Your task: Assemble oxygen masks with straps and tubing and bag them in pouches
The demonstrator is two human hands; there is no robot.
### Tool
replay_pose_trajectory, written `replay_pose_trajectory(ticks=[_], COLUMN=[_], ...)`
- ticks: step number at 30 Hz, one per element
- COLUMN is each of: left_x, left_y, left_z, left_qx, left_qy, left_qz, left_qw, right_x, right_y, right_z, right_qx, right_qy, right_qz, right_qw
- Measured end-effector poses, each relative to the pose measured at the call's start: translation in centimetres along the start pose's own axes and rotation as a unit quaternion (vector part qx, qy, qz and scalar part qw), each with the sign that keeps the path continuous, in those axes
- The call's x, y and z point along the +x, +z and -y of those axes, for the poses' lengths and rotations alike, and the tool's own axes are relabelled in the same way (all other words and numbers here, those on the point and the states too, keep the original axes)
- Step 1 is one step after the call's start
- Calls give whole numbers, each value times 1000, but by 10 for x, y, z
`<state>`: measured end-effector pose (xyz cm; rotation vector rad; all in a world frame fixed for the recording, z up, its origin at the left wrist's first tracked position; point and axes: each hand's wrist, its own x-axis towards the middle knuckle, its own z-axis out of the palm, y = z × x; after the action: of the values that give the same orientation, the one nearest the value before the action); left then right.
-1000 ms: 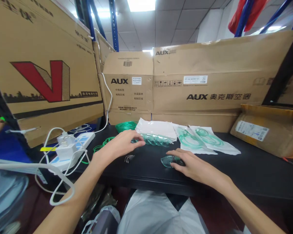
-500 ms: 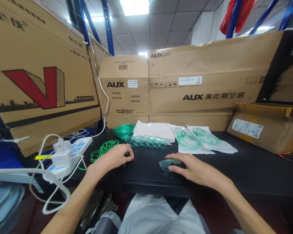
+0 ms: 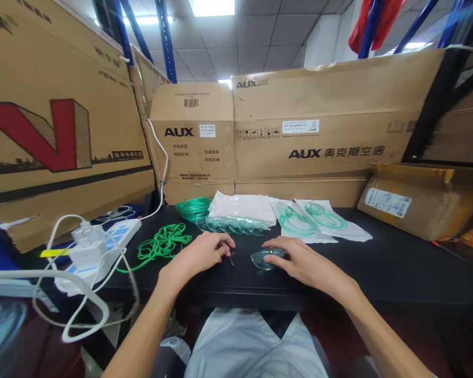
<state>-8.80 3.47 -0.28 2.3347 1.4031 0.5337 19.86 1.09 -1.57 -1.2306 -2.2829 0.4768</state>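
Observation:
My right hand (image 3: 299, 260) is closed round a clear, greenish face mask (image 3: 261, 261) on the black table, thumb on the near side and fingers over the far side. To its left, my left hand (image 3: 205, 254) pinches a small, thin, wire-like piece (image 3: 232, 258) that sticks out below the fingertips. A short gap separates that piece from the mask. Beyond both hands, a row of several similar clear masks (image 3: 234, 226) lies in front of a stack of white bags (image 3: 242, 207). Tangled green elastic cord (image 3: 163, 241) rests left of my left hand.
A coil of green tubing (image 3: 193, 209) sits at the back. Two packets with green tubing (image 3: 297, 220) lie at back right, near a taped carton (image 3: 402, 202). White cables and a power strip (image 3: 122, 231) are at left; tall cardboard boxes (image 3: 319, 115) wall the back.
My left hand has moved right, closer to the mask, and the thin piece in its fingers now shows. The right hand stays on the mask. The view has shifted slightly.

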Motion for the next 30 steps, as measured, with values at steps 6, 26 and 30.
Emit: replay_pose_trajectory(ticks=[6, 26, 30], left_x=[-7, -14, -14], left_y=[-3, 9, 12], left_z=[4, -41, -44], left_qx=[-23, -20, -23], left_qy=[30, 157, 158], left_qz=[36, -47, -42], left_qw=[999, 986, 986], right_x=[-3, 2, 2], right_y=[1, 1, 0], right_z=[3, 16, 20], right_qx=[-41, -2, -8], right_qy=[63, 26, 16], right_qz=[1, -2, 3], right_qw=[997, 1000, 1000])
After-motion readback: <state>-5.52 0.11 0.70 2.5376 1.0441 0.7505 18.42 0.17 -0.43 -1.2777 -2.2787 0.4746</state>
